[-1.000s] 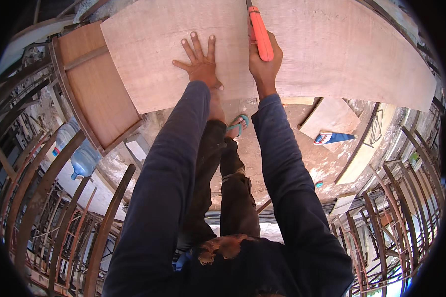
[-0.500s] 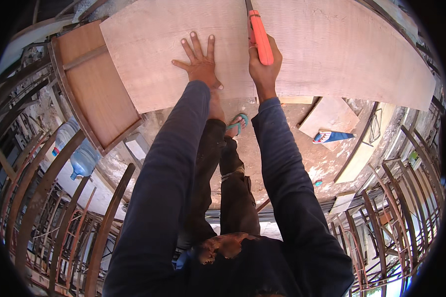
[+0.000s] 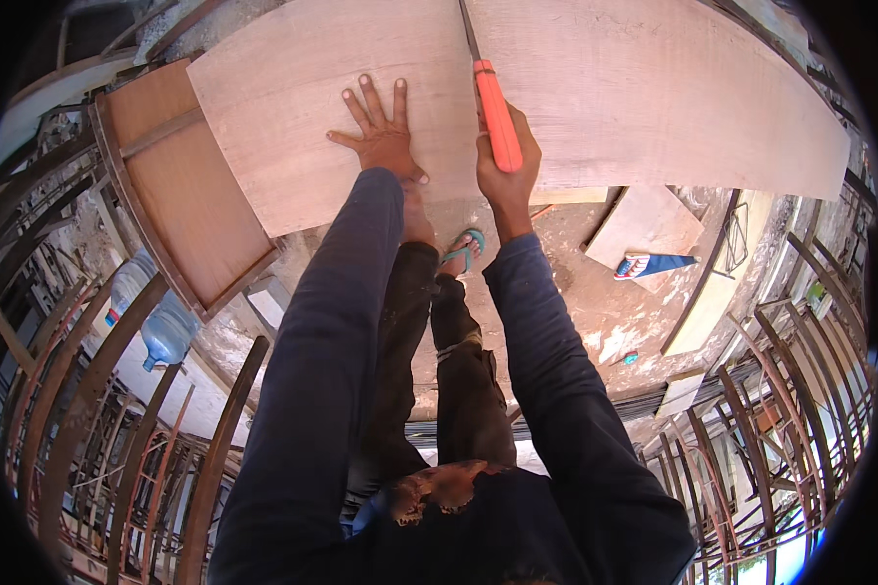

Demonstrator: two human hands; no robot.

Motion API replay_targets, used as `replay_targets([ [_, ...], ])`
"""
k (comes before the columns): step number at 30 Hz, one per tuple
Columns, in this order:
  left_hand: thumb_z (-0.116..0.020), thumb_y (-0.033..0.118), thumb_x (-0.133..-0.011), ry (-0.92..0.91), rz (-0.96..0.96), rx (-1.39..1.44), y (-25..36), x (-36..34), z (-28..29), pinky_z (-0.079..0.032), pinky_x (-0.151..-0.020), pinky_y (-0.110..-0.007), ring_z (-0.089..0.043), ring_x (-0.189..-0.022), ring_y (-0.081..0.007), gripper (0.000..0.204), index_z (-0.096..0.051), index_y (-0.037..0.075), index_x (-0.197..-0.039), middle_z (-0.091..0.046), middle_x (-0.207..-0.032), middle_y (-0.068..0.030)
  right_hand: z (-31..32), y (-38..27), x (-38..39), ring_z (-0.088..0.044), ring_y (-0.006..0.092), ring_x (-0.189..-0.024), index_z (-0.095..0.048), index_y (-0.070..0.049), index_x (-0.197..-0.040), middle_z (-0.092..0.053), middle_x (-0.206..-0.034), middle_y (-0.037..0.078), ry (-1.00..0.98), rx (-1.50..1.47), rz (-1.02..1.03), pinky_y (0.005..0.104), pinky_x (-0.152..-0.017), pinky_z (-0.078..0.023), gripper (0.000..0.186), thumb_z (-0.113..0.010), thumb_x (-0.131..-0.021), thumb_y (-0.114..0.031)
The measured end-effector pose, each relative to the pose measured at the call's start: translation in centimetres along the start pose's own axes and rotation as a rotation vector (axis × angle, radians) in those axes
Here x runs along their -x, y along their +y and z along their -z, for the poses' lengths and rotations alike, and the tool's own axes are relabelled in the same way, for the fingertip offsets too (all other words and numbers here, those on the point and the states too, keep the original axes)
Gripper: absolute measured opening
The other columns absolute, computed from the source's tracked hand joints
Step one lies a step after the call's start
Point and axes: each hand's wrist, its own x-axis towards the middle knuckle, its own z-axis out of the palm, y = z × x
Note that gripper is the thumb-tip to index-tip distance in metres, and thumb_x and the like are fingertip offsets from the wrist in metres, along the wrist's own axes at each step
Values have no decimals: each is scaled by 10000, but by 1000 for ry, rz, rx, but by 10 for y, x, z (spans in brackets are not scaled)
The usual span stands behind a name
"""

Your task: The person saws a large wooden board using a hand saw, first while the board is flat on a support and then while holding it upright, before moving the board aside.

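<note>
Orange-handled saw (image 3: 489, 86), its slim long axis pointing away from the person and slightly left, crosses a smooth, pinkish plywood sheet (image 3: 653, 107). The right hand (image 3: 510, 175) curls fingers around it; the left hand (image 3: 384, 141) lies flat, fingers spread.

1. Here's the saw handle (image 3: 500, 119), blazing orange-red, with a dark grey blade (image 3: 470, 33)
2. Pale pinkish tan right across the plywood sheet (image 3: 653, 97), faintly streaked with grain
3. Navy sleeves (image 3: 327, 283), and there's a teal flip-flop (image 3: 467, 253)
4. Reddish-brown panel (image 3: 190, 195), darker brown frame (image 3: 242, 284)
5. And look, a blue tapered object (image 3: 662, 264), red and white at one end
</note>
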Motion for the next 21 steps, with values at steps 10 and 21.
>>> replay_targets([
  [10,-1008,434,-432,108,24,93,-18,8,-22,-200,-945,-897,263,-1476,-498,1678,194,304,-1594,345,-1603,-219,174,-43,274,-726,320,-1039,-492,-34,-1447,-673,-1269,208,-351,55,-422,357,-869,-568,664,-660,-805,-16],
  [21,-791,383,-840,112,-406,376,-87,45,6,-519,-993,-465,-567,-1271,-387,781,-457,94,-1484,-535,-1418,-264,346,-32,466,-714,369,-1024,-582,-24,-1363,-702,-1153,240,-197,347,-449,397,-864,-564,574,-629,-792,17],
])
